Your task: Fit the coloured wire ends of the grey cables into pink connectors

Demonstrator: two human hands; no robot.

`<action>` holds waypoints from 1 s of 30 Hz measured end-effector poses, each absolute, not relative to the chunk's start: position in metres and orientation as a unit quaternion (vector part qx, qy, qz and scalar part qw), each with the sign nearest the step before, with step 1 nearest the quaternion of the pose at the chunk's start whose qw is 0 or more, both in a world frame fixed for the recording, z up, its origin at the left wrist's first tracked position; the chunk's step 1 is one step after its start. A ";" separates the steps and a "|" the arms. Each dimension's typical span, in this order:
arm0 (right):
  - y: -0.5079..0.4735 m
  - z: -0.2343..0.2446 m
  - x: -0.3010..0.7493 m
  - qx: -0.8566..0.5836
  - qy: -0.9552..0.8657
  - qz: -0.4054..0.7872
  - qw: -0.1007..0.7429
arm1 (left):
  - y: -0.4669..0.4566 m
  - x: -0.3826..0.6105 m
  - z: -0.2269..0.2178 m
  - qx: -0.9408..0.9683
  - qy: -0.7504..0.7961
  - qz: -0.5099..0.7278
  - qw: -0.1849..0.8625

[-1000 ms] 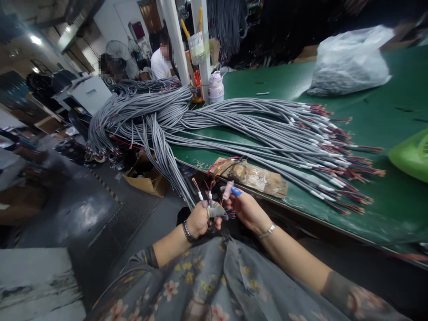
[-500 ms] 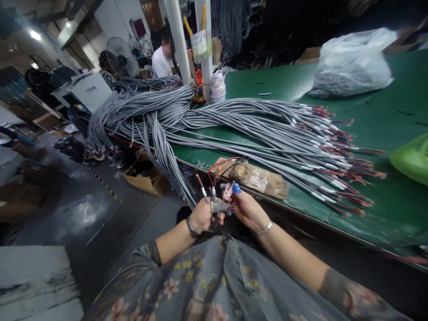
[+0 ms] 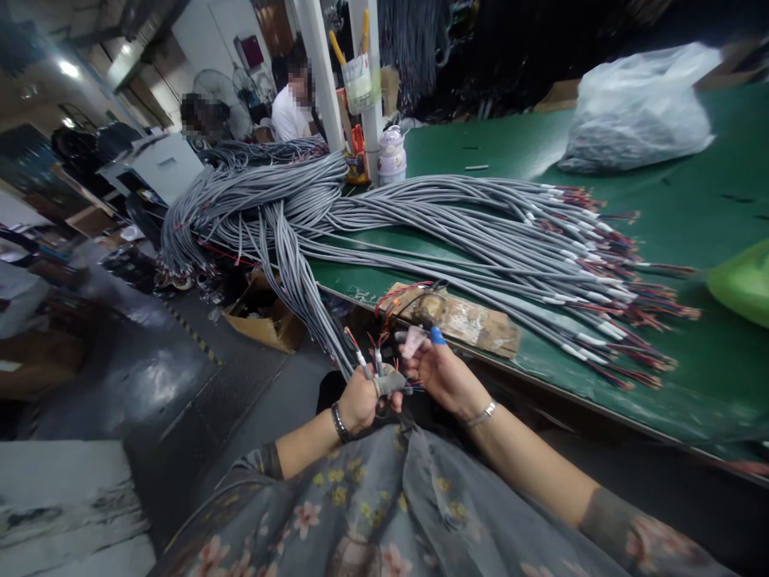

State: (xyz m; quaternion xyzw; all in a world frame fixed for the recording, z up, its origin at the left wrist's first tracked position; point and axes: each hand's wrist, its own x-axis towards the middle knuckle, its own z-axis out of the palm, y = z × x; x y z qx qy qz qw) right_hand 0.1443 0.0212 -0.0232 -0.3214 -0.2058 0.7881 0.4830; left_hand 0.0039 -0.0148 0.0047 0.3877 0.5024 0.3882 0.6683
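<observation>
My left hand is a closed fist around the ends of a few grey cables, whose stripped coloured wires stick up above my fingers. My right hand is just to its right, fingers pinched on thin coloured wires at those cable ends. It wears a blue cap on one fingertip and pale tape on another. Both hands hover over my lap, just before the edge of the green table. The cables run up from my fist into the big grey cable bundle lying across the table.
A taped brown cardboard piece lies at the table edge near my hands. A white plastic bag sits far right, a green object at the right edge. White posts and a bottle stand behind. An open carton is on the floor; people sit far back.
My hands shift slightly around the cable ends; the right hand's fingers moved a little up and then back while working the thin wires. The left fist keeps its hold.
</observation>
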 end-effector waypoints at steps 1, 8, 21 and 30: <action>0.021 -0.024 0.144 -0.324 -0.209 0.785 0.484 | -0.016 0.004 0.005 0.384 0.506 0.398 0.662; 0.019 -0.025 0.142 -0.338 -0.227 0.755 0.514 | -0.016 0.013 0.009 0.344 0.529 0.436 0.642; 0.022 -0.032 0.138 -0.296 -0.253 0.766 0.511 | -0.010 0.021 0.009 0.315 0.549 0.425 0.647; 0.022 -0.022 0.144 -0.313 -0.216 0.789 0.483 | -0.018 0.015 0.003 0.327 0.540 0.432 0.644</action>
